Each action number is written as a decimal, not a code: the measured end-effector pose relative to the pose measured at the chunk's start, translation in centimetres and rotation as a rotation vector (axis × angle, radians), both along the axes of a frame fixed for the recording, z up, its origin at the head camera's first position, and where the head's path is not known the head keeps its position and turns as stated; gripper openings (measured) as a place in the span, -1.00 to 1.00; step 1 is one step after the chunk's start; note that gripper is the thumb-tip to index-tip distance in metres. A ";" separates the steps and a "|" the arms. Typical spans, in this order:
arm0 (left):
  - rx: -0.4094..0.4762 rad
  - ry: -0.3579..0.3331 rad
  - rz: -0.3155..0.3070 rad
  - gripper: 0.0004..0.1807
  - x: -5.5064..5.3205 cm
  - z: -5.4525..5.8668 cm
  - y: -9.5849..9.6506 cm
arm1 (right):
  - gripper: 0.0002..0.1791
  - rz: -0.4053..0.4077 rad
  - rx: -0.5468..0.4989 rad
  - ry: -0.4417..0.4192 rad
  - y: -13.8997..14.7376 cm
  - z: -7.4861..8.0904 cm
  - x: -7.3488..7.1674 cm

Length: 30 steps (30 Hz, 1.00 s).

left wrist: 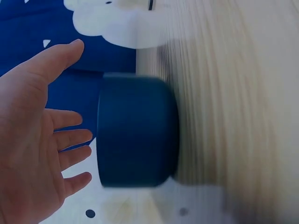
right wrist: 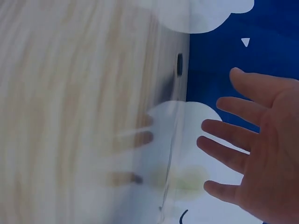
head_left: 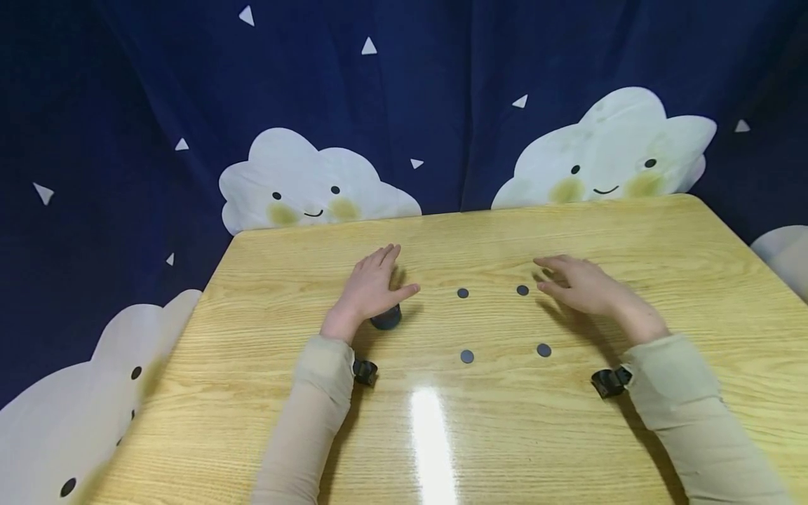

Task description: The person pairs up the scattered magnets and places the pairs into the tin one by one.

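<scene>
My left hand (head_left: 372,284) hovers over the left middle of the table with its fingers spread and nothing in it. Partly hidden beneath that hand stands a dark blue, cup-like cylinder (head_left: 386,319). The left wrist view shows the cylinder (left wrist: 138,133) large, just beyond the open fingers. To the right, my right hand (head_left: 583,284) is held above the table, its fingers loosely extended and holding nothing. Between the hands lie several small flat dark discs, among them a far right one (head_left: 522,290) close to the right fingertips and a near left one (head_left: 467,356).
The wooden table (head_left: 505,435) has a bright light reflection near its front. A dark blue curtain (head_left: 442,105) with white clouds and triangles hangs behind and around it. Black wrist straps (head_left: 611,383) show at both sleeves.
</scene>
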<state>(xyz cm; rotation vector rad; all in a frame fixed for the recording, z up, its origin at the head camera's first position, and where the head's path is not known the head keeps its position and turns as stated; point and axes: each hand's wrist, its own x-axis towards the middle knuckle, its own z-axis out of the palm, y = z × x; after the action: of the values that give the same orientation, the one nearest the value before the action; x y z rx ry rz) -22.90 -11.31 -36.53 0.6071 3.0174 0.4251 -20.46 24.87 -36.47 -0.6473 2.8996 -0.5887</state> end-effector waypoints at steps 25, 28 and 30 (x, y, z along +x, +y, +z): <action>0.016 -0.048 -0.080 -0.30 0.3 -0.5 4.3 | -0.47 0.036 -0.039 -0.070 -1.8 -0.4 -1.2; 0.010 -0.052 -0.091 -0.33 0.2 -0.7 4.6 | -0.47 0.045 -0.038 -0.070 -2.0 -0.5 -1.4; 0.009 -0.064 -0.099 -0.36 0.2 -0.9 4.8 | -0.47 0.048 -0.040 -0.072 -2.2 -0.5 -1.4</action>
<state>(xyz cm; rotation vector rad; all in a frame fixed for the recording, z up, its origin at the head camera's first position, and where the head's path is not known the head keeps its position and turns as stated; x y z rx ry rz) -22.66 -6.46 -37.39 0.7254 2.9115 0.4445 -21.88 22.70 -37.01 -0.6837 2.8041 -0.6521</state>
